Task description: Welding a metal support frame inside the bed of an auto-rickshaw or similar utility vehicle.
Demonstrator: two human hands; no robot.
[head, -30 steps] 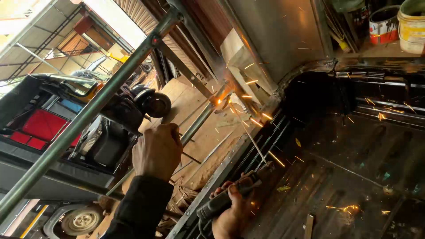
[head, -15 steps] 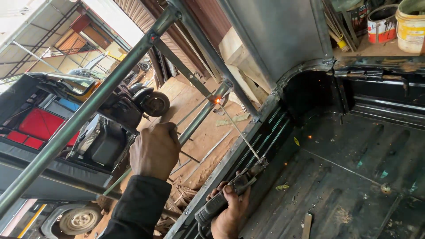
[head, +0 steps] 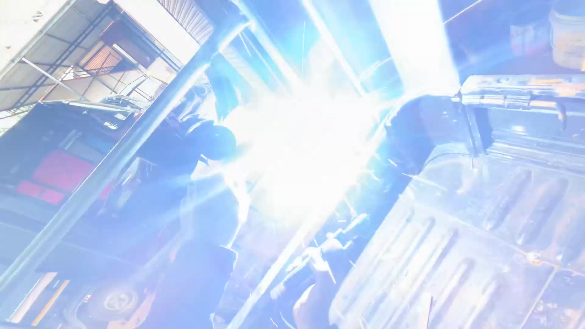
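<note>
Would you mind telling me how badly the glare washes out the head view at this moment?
Head view: a white-blue flare fills the centre and bleaches the metal pole; the right hand on the electrode holder is faint, its grip unreadable; the ribbed truck bed stays legible.

- welding electrode holder [head: 317, 259]: dark, elongated handle, tilted up-right toward the flash; low centre of view, gripped in the right hand [head: 314, 304]; outline washed out by glare
- welding arc [head: 304, 152]: intense white-blue flare at centre, hides the joint and rod tip; a few sparks around it
- metal pipe [head: 116, 164]: long, grey, round, runs diagonally from lower left up to top centre; upper end lost in glare
- left hand [head: 210, 213]: raised, just left of the arc; contact with anything can't be made out
</note>
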